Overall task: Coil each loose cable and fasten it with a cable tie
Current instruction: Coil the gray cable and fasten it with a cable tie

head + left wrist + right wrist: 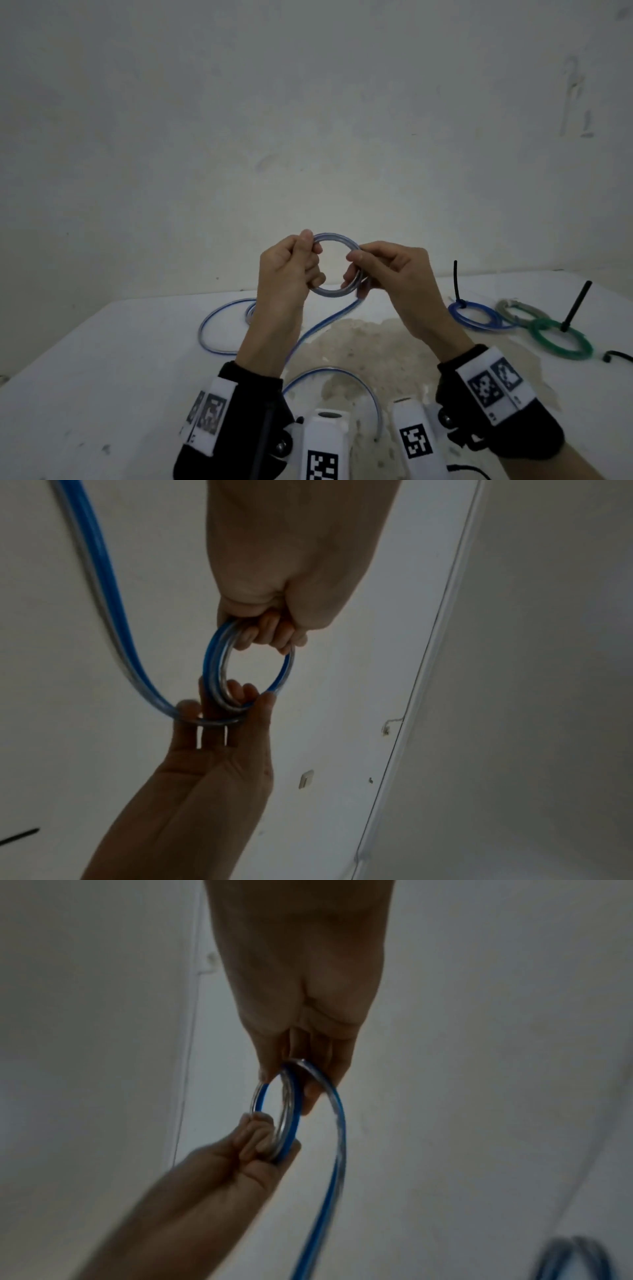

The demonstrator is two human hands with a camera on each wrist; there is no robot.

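A clear cable with a blue stripe is wound into a small coil (334, 237) held up above the white table (102, 359). My left hand (310, 260) grips the coil's left side with curled fingers. My right hand (356, 270) pinches its right side between thumb and fingers. The loose tail (308, 335) drops from the right hand to the table and snakes left and back toward me. In the left wrist view my left hand's fingers (270, 634) curl round the coil (214, 666). In the right wrist view the coil (291, 1123) hangs from my right hand's fingers (339, 1066).
At the table's right lie a blue coil (479, 317) with a black tie standing up, a grey coil (520, 310) and a green coil (561, 341) with a black tie (577, 305). A loose black tie (616, 356) lies at the far right. A stained patch (359, 342) marks the table's middle.
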